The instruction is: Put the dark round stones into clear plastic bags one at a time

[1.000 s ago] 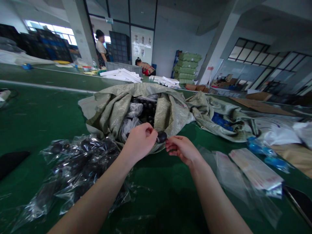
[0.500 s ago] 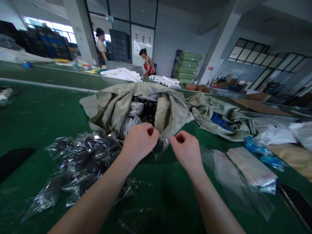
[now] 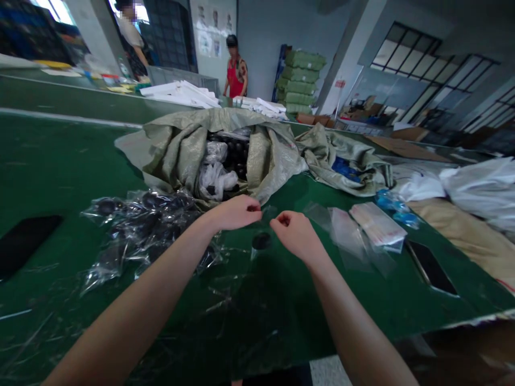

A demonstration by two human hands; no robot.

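My left hand (image 3: 233, 212) and my right hand (image 3: 290, 234) are pinched on the top edge of a small clear plastic bag (image 3: 263, 228) held between them above the green table (image 3: 60, 166). A small round black part (image 3: 261, 240) hangs inside that bag, just below my fingers. Behind my hands lies an open grey-green woven sack (image 3: 181, 145) with more black parts (image 3: 237, 153) and crumpled plastic inside it.
A heap of clear bags holding black parts (image 3: 145, 225) lies left of my hands. Empty clear bags and a printed stack (image 3: 376, 225) lie right, near a second sack (image 3: 341, 161) and white bags (image 3: 478, 187). Two people (image 3: 235, 64) stand far behind. The table's near edge (image 3: 454, 321) is close.
Both hands drew back from the sack toward me and lowered, and the black part now hangs in the clear bag between them. The view tilted down and shifted right.
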